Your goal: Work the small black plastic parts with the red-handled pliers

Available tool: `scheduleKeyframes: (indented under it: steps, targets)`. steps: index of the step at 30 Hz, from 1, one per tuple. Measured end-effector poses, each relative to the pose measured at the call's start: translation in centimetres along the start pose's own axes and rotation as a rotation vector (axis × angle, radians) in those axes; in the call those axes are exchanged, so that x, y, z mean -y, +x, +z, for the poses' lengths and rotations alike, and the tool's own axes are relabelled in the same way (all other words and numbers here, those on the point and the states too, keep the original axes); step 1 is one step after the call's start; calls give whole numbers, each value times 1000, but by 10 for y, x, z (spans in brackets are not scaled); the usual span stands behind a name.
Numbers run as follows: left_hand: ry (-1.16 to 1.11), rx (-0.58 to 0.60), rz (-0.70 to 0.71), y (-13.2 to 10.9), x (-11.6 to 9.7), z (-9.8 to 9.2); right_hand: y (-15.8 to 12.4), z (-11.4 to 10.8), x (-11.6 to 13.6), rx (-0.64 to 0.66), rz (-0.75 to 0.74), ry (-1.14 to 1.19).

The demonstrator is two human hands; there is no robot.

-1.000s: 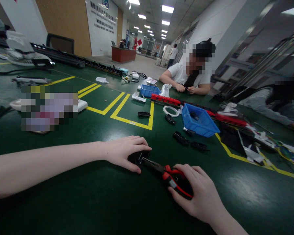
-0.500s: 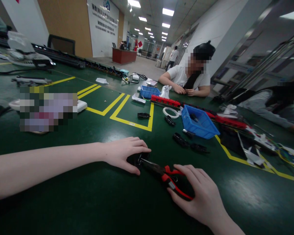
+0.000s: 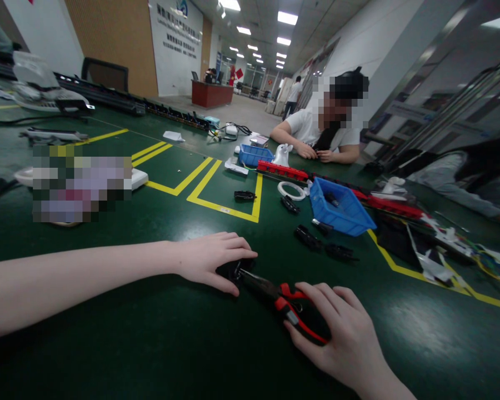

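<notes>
My left hand (image 3: 216, 260) is closed around a small black part (image 3: 235, 269) on the green table, and most of that part is hidden under the palm and fingers. Red-and-black long-nose pliers (image 3: 289, 309) are in my right hand (image 3: 341, 328), the fingers wrapped along both handles. The tips of the pliers reach the black part between my left thumb and forefinger. Whether the jaws grip it is too small to tell. Beyond my hands lie several loose black parts, among them one dark piece (image 3: 307, 238) and another (image 3: 340, 253) beside it.
A blue bin (image 3: 341, 214) holding a dark piece stands ahead on the right, beside a white ring-shaped coil (image 3: 291, 190). Behind it runs a long red strip (image 3: 394, 206). A smaller blue bin (image 3: 255, 155) is farther back. A person (image 3: 323, 128) sits across the table.
</notes>
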State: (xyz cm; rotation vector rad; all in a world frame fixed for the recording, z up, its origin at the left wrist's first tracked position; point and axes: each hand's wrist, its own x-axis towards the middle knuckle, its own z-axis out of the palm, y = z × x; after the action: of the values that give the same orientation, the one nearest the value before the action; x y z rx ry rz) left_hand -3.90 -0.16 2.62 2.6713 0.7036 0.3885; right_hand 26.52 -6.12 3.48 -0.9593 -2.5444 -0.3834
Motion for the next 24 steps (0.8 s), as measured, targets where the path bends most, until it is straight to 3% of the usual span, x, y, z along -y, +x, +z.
scheduleKeyframes:
  steps: [8, 15, 24]
  targets:
    - [18, -38, 22, 1, 2, 3, 1, -1, 3, -26, -20, 0]
    - [183, -69, 5, 0, -4, 4, -2, -1, 1, 11, 5, 22]
    - [233, -39, -2, 2, -5, 2, -3, 1, 5, 47, 94, 79]
